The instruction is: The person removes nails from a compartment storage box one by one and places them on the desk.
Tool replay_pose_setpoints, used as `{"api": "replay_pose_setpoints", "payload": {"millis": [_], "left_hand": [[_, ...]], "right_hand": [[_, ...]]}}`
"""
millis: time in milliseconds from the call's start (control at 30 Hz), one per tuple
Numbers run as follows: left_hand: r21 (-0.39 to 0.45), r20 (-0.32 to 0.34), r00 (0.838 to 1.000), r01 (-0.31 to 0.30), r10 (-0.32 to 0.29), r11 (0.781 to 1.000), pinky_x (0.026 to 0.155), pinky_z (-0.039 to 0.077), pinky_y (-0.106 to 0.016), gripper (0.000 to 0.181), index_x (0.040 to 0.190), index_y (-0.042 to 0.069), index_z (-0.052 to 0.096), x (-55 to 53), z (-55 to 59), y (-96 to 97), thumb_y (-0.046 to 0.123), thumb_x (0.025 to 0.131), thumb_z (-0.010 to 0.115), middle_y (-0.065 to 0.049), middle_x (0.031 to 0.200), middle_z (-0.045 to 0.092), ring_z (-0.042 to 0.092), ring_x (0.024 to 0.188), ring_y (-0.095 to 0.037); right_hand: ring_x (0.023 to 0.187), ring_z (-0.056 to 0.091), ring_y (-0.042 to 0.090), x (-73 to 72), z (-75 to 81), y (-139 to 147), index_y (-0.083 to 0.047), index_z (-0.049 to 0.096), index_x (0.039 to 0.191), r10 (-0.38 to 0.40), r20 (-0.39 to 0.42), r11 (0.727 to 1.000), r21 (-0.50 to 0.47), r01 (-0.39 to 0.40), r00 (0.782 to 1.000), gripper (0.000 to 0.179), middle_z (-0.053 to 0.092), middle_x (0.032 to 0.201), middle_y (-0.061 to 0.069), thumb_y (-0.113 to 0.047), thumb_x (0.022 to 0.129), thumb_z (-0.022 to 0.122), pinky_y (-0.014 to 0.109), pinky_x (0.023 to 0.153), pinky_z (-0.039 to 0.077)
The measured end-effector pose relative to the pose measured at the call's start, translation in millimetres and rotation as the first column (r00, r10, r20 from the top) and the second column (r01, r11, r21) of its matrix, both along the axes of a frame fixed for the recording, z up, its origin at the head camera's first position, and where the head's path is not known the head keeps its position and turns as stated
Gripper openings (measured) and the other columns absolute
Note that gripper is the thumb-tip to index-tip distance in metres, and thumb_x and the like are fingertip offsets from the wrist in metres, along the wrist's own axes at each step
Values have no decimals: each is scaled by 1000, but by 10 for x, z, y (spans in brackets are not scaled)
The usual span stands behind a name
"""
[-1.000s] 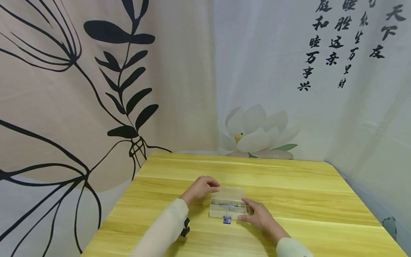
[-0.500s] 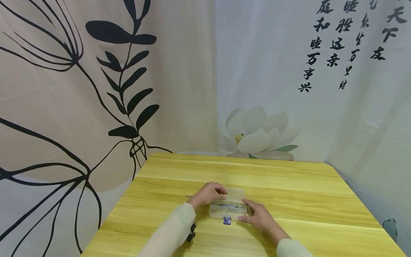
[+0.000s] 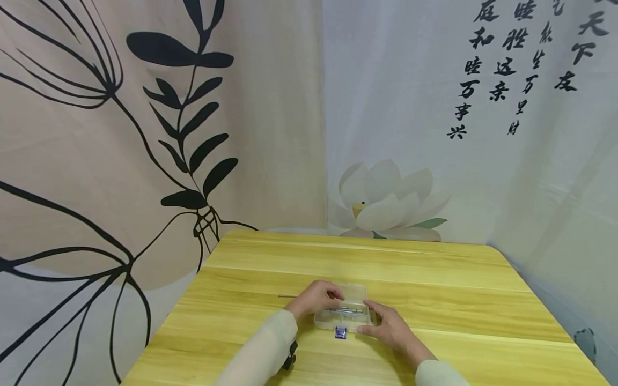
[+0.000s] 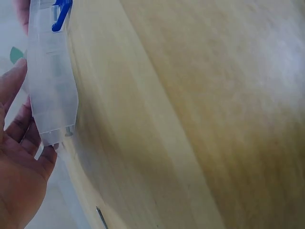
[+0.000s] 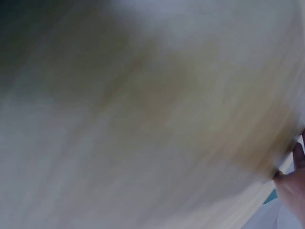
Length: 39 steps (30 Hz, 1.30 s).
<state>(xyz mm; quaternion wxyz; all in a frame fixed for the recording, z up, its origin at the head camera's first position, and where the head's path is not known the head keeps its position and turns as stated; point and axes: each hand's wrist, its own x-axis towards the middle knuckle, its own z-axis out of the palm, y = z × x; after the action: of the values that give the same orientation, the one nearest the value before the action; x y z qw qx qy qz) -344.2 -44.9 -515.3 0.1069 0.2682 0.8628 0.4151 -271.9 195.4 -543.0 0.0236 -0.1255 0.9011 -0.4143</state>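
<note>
A clear plastic box (image 3: 328, 321) with its lid (image 3: 354, 292) folded back lies on the wooden table. Several thin silvery nails (image 3: 353, 310) lie inside, and a blue latch (image 3: 340, 333) hangs at the front. My left hand (image 3: 314, 297) is over the box's left side, its bent fingers by the nails. In the left wrist view its thumb (image 4: 14, 81) stands apart from the fingers, partly hidden behind the box. My right hand (image 3: 393, 327) holds the box's right end between thumb and fingers. One nail (image 3: 287, 296) lies on the table left of my left hand.
The yellow wood-grain table (image 3: 434, 279) stretches around the box, its far edge against a printed curtain (image 3: 275, 134). The right wrist view is mostly blurred tabletop, with a bit of my right hand (image 5: 290, 191) at its edge.
My left hand has moved right and toward me, from beside the lid to over the nails. The loose nail on the table has come into sight behind it. My right hand has stayed put.
</note>
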Motion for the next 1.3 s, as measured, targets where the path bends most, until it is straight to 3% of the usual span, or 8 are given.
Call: {"api": "replay_pose_setpoints", "payload": {"millis": [233, 500, 800, 1300], "left_hand": [[-8, -5, 1000, 11, -11, 1000, 80, 50, -28, 7, 96, 12, 77, -2, -28, 16, 13, 89, 76, 6, 97, 67, 59, 90, -7], [-51, -51, 998, 35, -38, 998, 82, 48, -27, 4, 90, 16, 79, -20, -59, 18, 14, 87, 78, 12, 93, 63, 57, 90, -6], [-70, -101, 992, 68, -75, 995, 79, 49, -25, 5, 91, 12, 80, -34, -72, 26, 12, 87, 78, 10, 92, 62, 56, 86, -4], [-146, -136, 987, 61, -81, 987, 86, 45, -26, 5, 87, 13, 81, -42, -78, 67, 17, 85, 79, 11, 98, 58, 51, 93, -6]], "right_hand": [[132, 43, 47, 4, -15, 6, -5, 52, 143, 6, -10, 1000, -3, -6, 1000, 79, 50, 142, 23, -41, 80, 82, 63, 105, 31], [132, 42, 47, 3, -18, 9, -4, 52, 143, 7, -6, 1000, -3, -7, 1000, 79, 49, 143, 24, -41, 80, 82, 64, 105, 31], [132, 41, 48, -3, -29, 14, -5, 51, 144, 8, -4, 1000, -12, -8, 1000, 79, 48, 144, 24, -42, 80, 82, 65, 105, 31], [133, 40, 48, -17, -41, 14, -6, 50, 144, 12, 9, 1000, -15, -12, 1000, 82, 47, 144, 25, -45, 80, 81, 65, 105, 30]]}}
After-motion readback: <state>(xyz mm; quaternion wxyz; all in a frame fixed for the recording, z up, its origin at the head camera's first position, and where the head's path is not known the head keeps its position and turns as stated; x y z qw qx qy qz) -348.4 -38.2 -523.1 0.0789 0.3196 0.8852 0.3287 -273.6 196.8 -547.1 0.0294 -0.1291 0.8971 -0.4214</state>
